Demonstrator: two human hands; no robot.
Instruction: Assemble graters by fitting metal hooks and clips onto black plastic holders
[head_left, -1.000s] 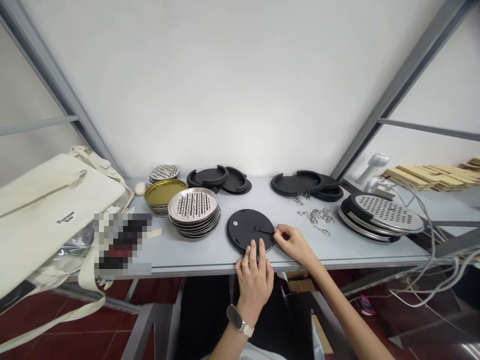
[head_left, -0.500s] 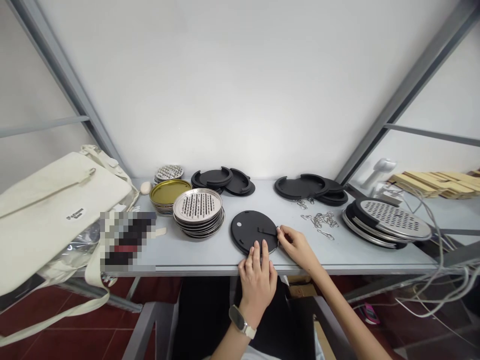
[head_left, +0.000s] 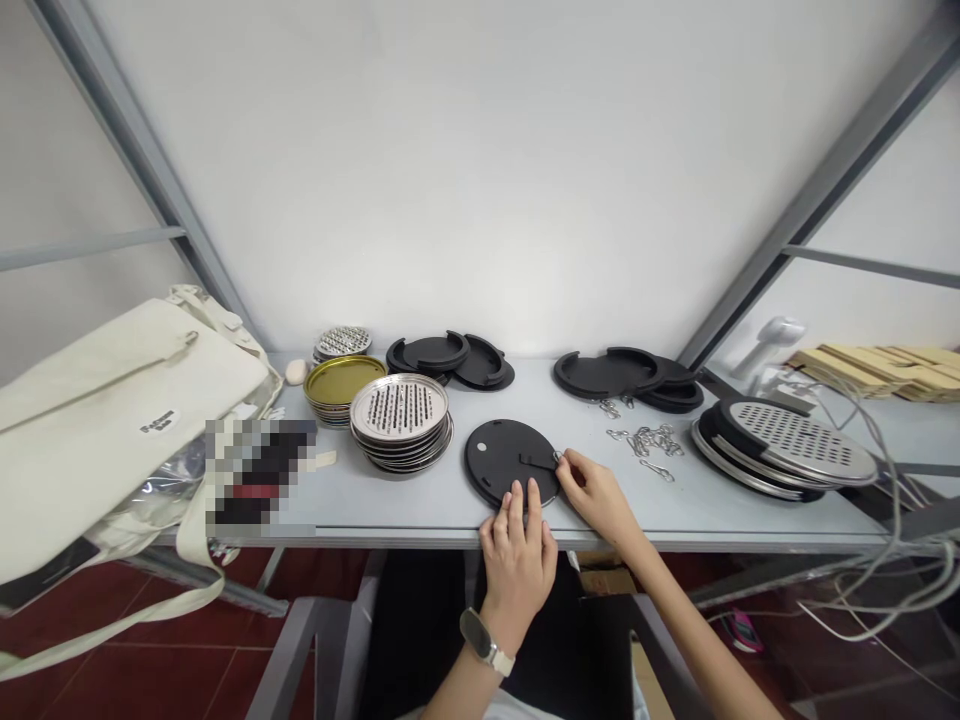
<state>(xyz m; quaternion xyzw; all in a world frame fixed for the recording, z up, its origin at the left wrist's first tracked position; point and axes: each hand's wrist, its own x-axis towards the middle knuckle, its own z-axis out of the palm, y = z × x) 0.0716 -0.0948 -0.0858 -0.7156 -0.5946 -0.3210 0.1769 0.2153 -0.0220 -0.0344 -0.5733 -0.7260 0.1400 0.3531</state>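
Note:
A round black plastic disc lies flat on the table, with a slot and a small light dot on its face. My left hand, wearing a watch, rests spread fingers on its near edge. At the disc's right rim, my right hand pinches a small metal clip, mostly hidden by the fingertips. Several loose metal clips lie to the right of that hand. Left of the disc stands a stack of round metal grater plates.
Behind stand black round holders and more black holders. Gold lids are stacked at left, beside a cream bag. Black-and-metal graters lie at right, near white cables and wooden pieces.
The view has shifted slightly. Both hands stay at the black disc, the left on its near edge and the right pinching at its right rim.

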